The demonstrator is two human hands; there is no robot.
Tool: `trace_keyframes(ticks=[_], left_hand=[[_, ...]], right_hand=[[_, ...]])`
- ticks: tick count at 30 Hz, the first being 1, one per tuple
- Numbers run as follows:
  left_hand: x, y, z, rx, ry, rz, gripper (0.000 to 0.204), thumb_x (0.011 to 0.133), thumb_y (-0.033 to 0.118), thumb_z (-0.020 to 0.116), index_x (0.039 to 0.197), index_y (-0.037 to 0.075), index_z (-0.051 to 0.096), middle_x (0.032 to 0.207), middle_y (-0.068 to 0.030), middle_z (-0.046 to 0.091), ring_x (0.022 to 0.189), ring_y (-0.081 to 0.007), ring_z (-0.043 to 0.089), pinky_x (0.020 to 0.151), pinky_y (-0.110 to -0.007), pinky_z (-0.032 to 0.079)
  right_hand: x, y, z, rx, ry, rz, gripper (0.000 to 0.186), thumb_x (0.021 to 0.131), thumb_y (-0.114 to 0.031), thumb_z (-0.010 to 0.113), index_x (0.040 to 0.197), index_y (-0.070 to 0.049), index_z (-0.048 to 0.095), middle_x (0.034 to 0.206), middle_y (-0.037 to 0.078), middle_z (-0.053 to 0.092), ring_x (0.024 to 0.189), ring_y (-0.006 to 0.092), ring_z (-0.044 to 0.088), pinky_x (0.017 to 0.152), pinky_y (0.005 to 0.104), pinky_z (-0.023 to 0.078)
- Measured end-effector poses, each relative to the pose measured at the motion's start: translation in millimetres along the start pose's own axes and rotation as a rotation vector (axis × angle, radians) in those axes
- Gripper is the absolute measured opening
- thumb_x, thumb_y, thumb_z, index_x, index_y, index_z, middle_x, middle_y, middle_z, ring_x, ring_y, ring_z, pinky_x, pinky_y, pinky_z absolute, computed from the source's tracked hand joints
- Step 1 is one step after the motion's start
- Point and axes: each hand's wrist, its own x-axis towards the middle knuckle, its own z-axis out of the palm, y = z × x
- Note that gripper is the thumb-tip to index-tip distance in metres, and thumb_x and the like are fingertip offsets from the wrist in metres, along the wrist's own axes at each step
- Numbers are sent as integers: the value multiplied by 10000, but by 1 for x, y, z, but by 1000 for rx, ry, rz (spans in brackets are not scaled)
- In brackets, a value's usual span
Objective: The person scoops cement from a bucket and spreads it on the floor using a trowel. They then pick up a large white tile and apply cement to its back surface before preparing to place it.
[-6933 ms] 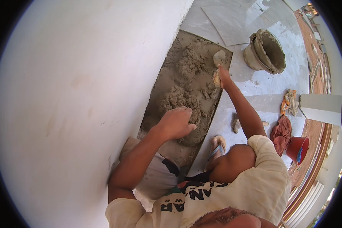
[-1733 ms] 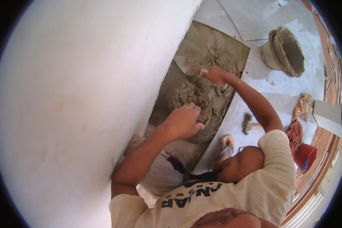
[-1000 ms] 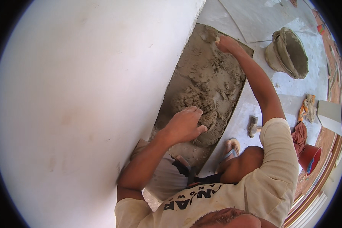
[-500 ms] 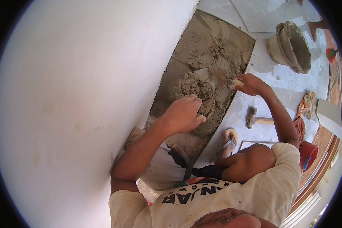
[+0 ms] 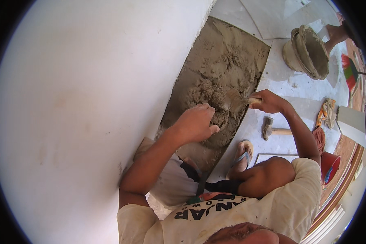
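My right hand [image 5: 268, 101] is closed round the wooden handle of a trowel [image 5: 254, 101]. The trowel's mortar-smeared blade [image 5: 234, 99] lies against a lumpy heap of wet grey mortar [image 5: 207, 92]. That mortar is part of a bed [image 5: 219, 40] spread in a strip between the white wall and the pale floor tiles. Just over the near side of the heap hangs my left hand [image 5: 196, 122], its fingers loosely bent and the thumb apart. Nothing shows in it, though its palm side is hidden.
On the tiles to the right lie a hammer [image 5: 275, 130] and a rag [image 5: 326, 113]. A mortar-crusted bucket [image 5: 297, 53] stands far right, beside another person's leg [image 5: 336, 35]. Nearer are a red bucket [image 5: 330, 167] and my sandalled foot [image 5: 243, 156]. The white wall [image 5: 89, 101] borders the left side.
My right hand has drawn the trowel slightly nearer, its blade now against the heap. My left hand has hardly moved. The other person's leg has come further into view by the bucket.
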Motion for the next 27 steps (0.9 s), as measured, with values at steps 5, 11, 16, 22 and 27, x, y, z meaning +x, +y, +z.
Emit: trace_keyframes(ticks=[5,11,16,22,27], left_hand=[[1,-4,3,1,5,12,557,891,344,684,1253,-61,560,1281,-248,576,1249,-388,531,1067,-443,426],[2,-4,2,9,-11,-1,577,888,349,681,1272,-63,555,1282,-236,578,1241,-375,539,1061,-442,431],[5,-4,4,11,-1,10,592,888,357,673,1291,-57,546,1293,-244,574,1260,-377,526,1074,-443,421],[4,-2,-7,-25,-51,-44,600,889,360,672,1298,-58,539,1297,-248,574,1266,-383,522,1075,-446,418],[6,-4,-2,-15,-38,-10,590,890,357,676,1292,-54,540,1282,-242,581,1253,-383,529,1066,-448,424]], right_hand=[[-2,-10,-32,58,183,41,433,886,-319,671,1134,36,660,965,243,699,909,348,679,847,401,504],[36,-2,-43,13,637,14,481,900,-323,633,1253,1,594,1009,250,695,964,393,675,859,441,507],[121,3,-35,-202,858,186,523,917,-327,627,1340,-41,511,1083,255,680,1027,407,662,893,491,511],[176,14,-43,-152,954,233,448,934,-296,597,1299,-48,515,1017,242,685,1015,413,656,873,499,508],[163,16,-83,372,503,128,378,964,-342,542,1095,9,582,866,174,674,743,274,672,724,425,522]])
